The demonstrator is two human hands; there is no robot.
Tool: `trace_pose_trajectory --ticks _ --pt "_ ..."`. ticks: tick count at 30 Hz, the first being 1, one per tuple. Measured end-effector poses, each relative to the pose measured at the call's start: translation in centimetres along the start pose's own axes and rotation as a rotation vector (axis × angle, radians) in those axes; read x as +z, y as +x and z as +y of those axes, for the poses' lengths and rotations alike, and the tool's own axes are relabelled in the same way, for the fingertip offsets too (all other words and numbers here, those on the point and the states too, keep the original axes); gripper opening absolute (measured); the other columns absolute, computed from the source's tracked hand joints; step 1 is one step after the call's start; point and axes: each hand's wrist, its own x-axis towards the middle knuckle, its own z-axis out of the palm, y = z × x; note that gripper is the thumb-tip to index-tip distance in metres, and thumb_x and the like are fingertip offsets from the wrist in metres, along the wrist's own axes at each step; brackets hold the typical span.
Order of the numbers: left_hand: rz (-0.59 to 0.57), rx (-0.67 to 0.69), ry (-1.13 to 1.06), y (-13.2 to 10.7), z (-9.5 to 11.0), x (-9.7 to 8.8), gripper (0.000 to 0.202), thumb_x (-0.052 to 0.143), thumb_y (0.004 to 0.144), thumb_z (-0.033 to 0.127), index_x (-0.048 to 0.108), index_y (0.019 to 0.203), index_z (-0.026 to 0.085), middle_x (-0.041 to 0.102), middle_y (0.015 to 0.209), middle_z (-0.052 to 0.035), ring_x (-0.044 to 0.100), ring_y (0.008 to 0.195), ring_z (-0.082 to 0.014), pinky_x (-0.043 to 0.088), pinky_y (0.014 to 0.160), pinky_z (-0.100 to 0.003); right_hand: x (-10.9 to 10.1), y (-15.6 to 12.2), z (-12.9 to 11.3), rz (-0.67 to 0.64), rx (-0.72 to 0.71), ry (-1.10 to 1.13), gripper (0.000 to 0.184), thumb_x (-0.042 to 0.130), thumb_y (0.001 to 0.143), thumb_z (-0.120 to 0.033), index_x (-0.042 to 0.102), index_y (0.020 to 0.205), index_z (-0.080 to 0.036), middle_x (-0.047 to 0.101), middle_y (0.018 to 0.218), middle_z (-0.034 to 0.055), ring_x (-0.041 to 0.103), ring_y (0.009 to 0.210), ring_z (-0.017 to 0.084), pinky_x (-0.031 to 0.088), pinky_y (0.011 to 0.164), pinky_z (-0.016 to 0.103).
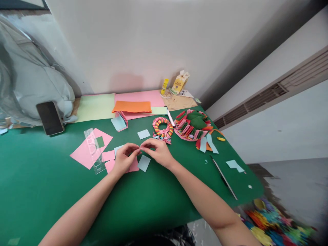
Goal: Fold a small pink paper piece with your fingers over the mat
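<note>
Through my head view, both hands meet over the smooth green tabletop (146, 205), thumbs and fingers bent inward and tips together; I can't tell whether a scrap of paper is pinched in the left hand (125, 159) or the right hand (159, 152). The paper I can make out lies flat around them: matte pink pieces (134, 165), partly covered by the left hand, and a square-cornered pale blue piece (144, 163) just beside the right. Left of these, a clear plastic ruler (98, 167) crosses a pink sheet (83, 154) set cornerwise. Beyond the right hand I have a ribbed, striped paper ring (155, 127) and a round piece of stiff, upright folds (183, 130), near each other. A long, thin tool (224, 177) slants toward the table's right edge. My room for moving is the green stretch between the forearms, down to the near edge, and out left past the ruler.
</note>
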Motion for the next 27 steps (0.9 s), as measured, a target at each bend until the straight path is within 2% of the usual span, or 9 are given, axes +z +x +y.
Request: trace_pose_trajectory --ticks 8,17,27 --pt "-0.021 0.037 0.051 0.03 -0.07 -0.06 0.018 0.071 0.073 0.031 0.066 0.086 0.019 0.068 0.083 -0.005 0.066 0.077 -0.0192 0.056 0.075 -0.032 -0.25 0.07 0.45 0.004 0.081 0.105 0.021 0.069 0.083 -0.039 0.07 0.084 -0.018 0.066 0.084 0.0053 0.062 0.078 0.02 0.052 0.07 0.03" --pt "-0.022 0.069 0.1 0.19 0.18 -0.17 0.012 0.066 0.078 0.03 0.07 0.083 0.02 0.068 0.079 -0.0043 0.064 0.073 -0.0178 0.054 0.068 -0.028 -0.36 0.09 0.6 -0.025 0.041 0.127 0.015 0.066 0.085 -0.033 0.071 0.087 -0.018 0.066 0.086 0.0044 0.062 0.079 0.019 0.05 0.072 0.03" --pt "-0.017 0.033 -0.001 0.33 0.65 -0.09 0.014 0.071 0.074 0.031 0.07 0.081 0.018 0.069 0.077 -0.0045 0.066 0.071 -0.0182 0.057 0.069 -0.029 -0.6 0.22 0.06 -0.057 -0.048 0.103 0.009 0.061 0.086 -0.021 0.071 0.086 -0.019 0.066 0.088 0.005 0.062 0.083 0.019 0.051 0.073 0.03"
